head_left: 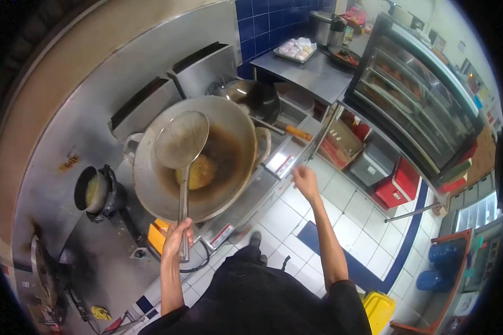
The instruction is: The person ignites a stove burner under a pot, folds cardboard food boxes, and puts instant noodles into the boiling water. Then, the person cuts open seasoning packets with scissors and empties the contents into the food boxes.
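My left hand [177, 237] is wrapped round the long metal handle of a skimmer [183, 139]. The skimmer's round mesh head is over the far left part of a big two-handled wok [151, 195]. Inside the wok, a golden-brown piece of food [198, 173] sits in dark oil, partly covered by the skimmer's handle and rim. My right hand [305, 181] is apart from the wok, in the air to the right of the stove's front edge. Its fingers are curled in, and nothing shows in them.
Behind stands a dark wok [251, 97] near a wooden handle [298, 132]. A black pot [99, 192] is at left. A glass display case [413, 92] stands right, with a red cooler [398, 183] below. A tray of wrapped items [295, 50] rests on the back counter.
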Demonstrator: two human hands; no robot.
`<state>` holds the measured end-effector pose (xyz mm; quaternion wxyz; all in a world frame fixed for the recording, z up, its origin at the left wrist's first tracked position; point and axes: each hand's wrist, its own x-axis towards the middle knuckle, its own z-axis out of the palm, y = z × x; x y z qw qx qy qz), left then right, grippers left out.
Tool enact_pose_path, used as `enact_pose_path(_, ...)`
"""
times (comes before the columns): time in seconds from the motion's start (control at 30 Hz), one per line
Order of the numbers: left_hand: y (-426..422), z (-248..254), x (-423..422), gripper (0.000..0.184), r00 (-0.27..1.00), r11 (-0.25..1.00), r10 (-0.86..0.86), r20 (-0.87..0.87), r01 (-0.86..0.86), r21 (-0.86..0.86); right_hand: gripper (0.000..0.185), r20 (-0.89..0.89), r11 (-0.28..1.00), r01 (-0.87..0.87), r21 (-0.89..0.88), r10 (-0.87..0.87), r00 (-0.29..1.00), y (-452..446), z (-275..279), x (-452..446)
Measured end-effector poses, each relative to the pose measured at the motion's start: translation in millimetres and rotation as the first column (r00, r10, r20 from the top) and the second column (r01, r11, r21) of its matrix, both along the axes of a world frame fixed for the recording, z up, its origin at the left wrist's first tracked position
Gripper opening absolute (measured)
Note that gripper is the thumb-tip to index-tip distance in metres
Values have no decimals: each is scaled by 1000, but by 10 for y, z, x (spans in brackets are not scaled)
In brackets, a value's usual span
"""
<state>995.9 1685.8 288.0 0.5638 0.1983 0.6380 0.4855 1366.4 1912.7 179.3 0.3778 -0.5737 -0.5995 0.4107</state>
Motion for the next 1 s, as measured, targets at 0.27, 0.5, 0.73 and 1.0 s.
enact_pose_path(0.27, 310, -446, 167, 42, 776, 948, -298, -557, 174, -265, 30, 734, 966, -222, 134, 54, 676, 2040, -19, 177)
enact_pose_path(0.5, 918, 175, 353, 34, 503, 919, -353, -789, 26, -394, 40, 893, 831, -556, -2, 251, 372, 3097, -730, 165)
enact_pose_path(0.73, 282, -428, 940, 66, 988, 843, 71, -134, -131, -522, 44, 806, 737, -646, -199, 498, 320, 3670, -1021, -60)
enact_pose_path(1.0, 1192, -61, 1844, 20, 839, 844, 517, 167, -468, -262, 10, -220, 429, -620, -657, 677, 702, 3924, -104, -42)
